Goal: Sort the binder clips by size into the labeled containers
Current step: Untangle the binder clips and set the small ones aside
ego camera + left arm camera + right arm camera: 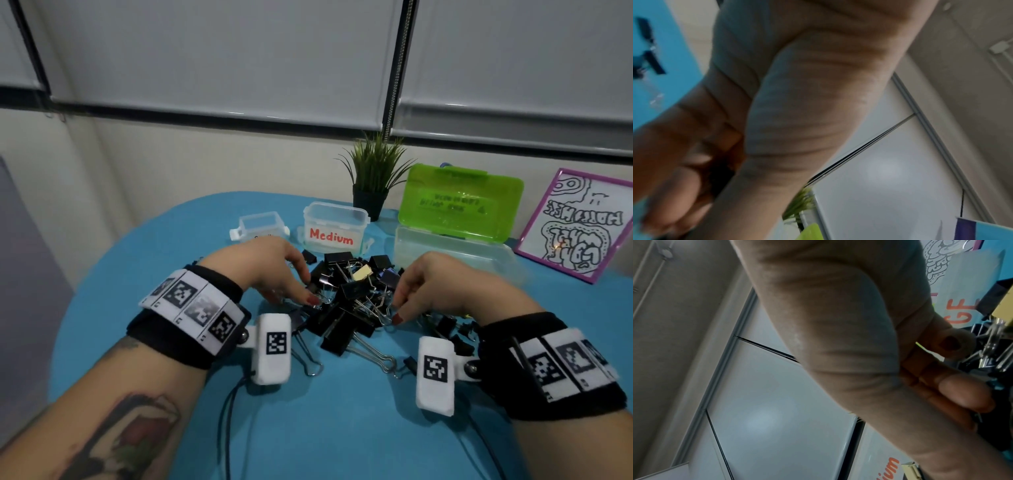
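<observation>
A heap of black binder clips of mixed sizes lies mid-table. Behind it stand a small clear container, a clear tub marked "Medium" and a larger clear box with its green lid raised. My left hand dips into the heap's left side. In the blurred left wrist view its curled fingers close round something dark, seemingly a clip. My right hand reaches into the right side. Its thumb and a fingertip sit against wire handles, and whether they hold one is unclear.
A potted plant stands behind the Medium tub. A framed drawing leans at the far right. The round blue table drops away on the left. Cables trail from the wrist cameras across the near side.
</observation>
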